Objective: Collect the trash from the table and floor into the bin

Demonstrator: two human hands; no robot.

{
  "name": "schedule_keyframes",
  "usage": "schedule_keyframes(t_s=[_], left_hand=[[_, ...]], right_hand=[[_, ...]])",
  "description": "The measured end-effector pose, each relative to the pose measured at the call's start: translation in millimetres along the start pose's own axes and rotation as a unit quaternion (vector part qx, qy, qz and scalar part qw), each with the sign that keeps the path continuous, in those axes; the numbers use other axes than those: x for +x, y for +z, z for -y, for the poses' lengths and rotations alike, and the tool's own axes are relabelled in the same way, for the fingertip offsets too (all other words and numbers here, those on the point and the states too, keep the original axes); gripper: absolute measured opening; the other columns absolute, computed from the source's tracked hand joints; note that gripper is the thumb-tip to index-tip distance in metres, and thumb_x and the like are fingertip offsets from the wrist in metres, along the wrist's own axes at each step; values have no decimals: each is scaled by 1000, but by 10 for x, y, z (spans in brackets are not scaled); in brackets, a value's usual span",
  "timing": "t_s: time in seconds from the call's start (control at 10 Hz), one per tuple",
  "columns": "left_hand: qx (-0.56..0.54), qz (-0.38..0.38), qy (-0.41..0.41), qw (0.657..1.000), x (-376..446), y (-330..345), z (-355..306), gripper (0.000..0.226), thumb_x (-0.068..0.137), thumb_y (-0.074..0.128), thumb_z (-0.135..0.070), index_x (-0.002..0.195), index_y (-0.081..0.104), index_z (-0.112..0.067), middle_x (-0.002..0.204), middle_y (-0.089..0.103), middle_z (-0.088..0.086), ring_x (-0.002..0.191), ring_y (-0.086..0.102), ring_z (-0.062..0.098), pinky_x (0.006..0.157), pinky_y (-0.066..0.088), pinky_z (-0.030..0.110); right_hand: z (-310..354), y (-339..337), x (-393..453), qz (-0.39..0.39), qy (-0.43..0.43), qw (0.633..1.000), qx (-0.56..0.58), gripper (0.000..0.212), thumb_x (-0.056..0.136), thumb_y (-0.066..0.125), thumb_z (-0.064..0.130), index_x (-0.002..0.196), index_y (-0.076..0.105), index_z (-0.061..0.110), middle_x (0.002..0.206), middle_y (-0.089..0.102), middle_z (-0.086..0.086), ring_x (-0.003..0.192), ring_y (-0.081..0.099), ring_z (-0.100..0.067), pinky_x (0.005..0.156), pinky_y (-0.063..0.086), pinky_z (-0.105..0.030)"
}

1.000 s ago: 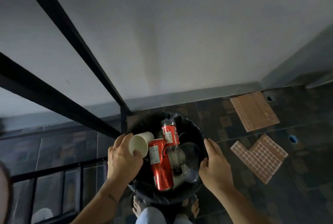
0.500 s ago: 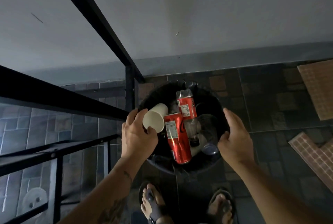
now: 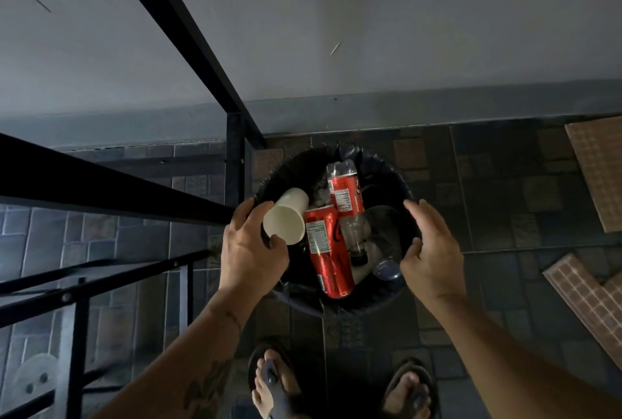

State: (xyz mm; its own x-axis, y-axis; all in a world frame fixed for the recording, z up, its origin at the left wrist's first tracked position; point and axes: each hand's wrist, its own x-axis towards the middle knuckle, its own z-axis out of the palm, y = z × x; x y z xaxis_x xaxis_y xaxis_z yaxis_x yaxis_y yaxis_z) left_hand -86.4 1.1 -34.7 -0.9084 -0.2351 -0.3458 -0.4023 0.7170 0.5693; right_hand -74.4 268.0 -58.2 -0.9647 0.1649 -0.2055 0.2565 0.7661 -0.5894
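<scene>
A round black bin with a dark liner is in front of me, just above my feet. Inside it lie a white paper cup, a red drink can, a clear bottle with a red label and some clear plastic pieces. My left hand grips the bin's left rim, its thumb beside the white cup. My right hand holds the right rim with fingers curled over it and thumb inside. I cannot tell whether the bin rests on the floor.
A black metal table frame fills the left, its leg close to the bin's far-left side. A grey wall rises behind. Two pieces of brown mosaic tile sheet lie on the dark tiled floor at right. My sandalled feet stand below.
Both hands stay on the bin's rim. The view has tilted down and left, so my feet now show and the bin sits close to the table leg.
</scene>
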Motion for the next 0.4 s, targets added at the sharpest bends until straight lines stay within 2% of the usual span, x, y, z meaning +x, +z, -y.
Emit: schedule_keyframes(t_s=[0.1,0.2,0.3,0.4], left_hand=[[14,9,8,1000,36,-47,65,63,82,65,-10,142,54,-22,150,44,-2,131,47,26,106,44,43],[52,37,7,998,-60,-61,144,66,83,64,-12,145,48,-25,152,43,-2,129,48,27,103,46,46],[101,66,-16,993,-128,-129,110,68,88,59,-19,152,39,-24,155,40,-3,131,47,27,101,45,42],[161,65,-30,984,-280,-307,-6,63,95,48,-25,157,34,-23,156,41,-5,131,45,25,100,42,39]], right_hand=[[15,63,-25,7,-25,1000,-5,72,81,50,-15,144,49,20,154,37,-10,134,49,-30,97,51,-36],[-27,72,-85,46,-25,998,-29,69,83,52,-13,145,48,17,157,33,-10,135,47,-32,95,54,-45],[-2,-43,-130,89,-9,994,-69,67,89,52,-4,151,39,19,161,29,-5,134,48,-28,95,53,-44],[37,-291,-260,87,4,991,-103,64,94,50,5,154,31,17,161,29,-1,133,50,-23,97,49,-38]])
